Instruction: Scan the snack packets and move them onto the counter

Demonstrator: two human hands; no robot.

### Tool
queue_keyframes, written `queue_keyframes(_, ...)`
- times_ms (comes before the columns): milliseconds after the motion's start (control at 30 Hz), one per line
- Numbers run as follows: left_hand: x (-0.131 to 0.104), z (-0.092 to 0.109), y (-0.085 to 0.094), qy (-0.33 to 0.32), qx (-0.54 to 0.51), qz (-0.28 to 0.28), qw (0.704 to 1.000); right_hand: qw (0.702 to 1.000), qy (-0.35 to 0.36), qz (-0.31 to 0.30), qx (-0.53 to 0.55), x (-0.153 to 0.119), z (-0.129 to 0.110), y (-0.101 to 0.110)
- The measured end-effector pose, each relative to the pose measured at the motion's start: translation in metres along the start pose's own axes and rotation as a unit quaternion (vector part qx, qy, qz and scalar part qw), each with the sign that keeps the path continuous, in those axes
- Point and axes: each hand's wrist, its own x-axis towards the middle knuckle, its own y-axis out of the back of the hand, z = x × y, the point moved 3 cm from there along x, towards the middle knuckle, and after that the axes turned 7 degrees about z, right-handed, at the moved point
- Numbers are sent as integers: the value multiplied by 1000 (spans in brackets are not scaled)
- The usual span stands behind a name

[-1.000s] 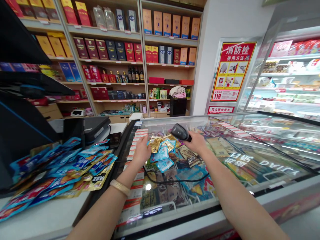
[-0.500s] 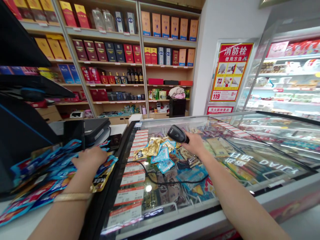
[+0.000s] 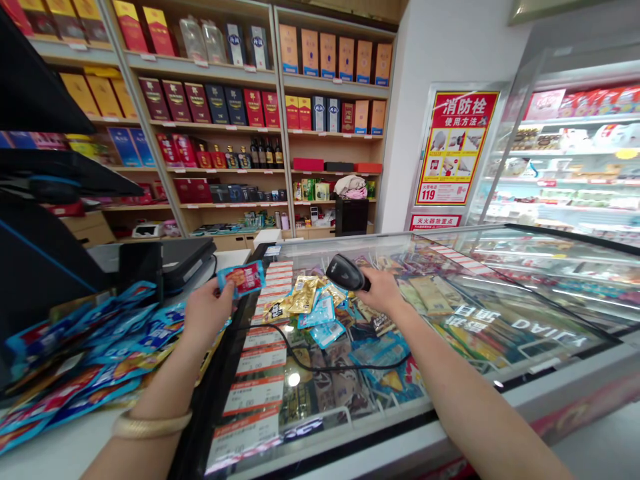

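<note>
Pinched in my left hand (image 3: 211,305) is a small blue-and-red snack packet (image 3: 244,278), held above the freezer's left edge. My right hand (image 3: 381,291) is wrapped round the handle of a black barcode scanner (image 3: 346,272), whose head points left over the freezer's glass lid. Below and left of the scanner, several gold and light-blue snack packets (image 3: 320,312) lie in a small heap on the glass. To the left of my left arm, a larger pile of blue, red and gold packets (image 3: 95,353) covers the white counter.
A black cable (image 3: 320,368) loops across the freezer lid (image 3: 400,413). Price labels (image 3: 260,360) run along its left side. A dark monitor (image 3: 40,233) stands at the far left. Shelves of boxed bottles (image 3: 215,103) line the back, and a lit display fridge (image 3: 575,153) is at right.
My left hand has come up from the packet pile and moved right with a blue-and-red packet in it. The scanner in my right hand has shifted slightly left.
</note>
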Motion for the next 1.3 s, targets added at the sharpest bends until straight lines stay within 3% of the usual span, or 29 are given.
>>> queue_keyframes(167,-30,-9,-36,102,-81,-108,986,999,42,3,26,-1,-6,-2)
queue_keyframes(300,-37,-18,-43,130,-136,-135,973,997,62,10,46,-1,-9,-3)
queue_keyframes(400,-33,-21,-42,89,-155,-136,974,995,72,13,64,-2,-12,-4)
queue_keyframes(700,-31,-11,-38,-121,-135,-86,980,987,116,12,108,-6,-27,-7)
queue_keyframes(1000,-36,-6,-33,-154,-83,-71,982,982,146,-20,121,-8,-44,-4)
queue_keyframes(1300,-33,-9,-35,-162,-88,-64,981,980,130,-49,145,-8,-47,-5)
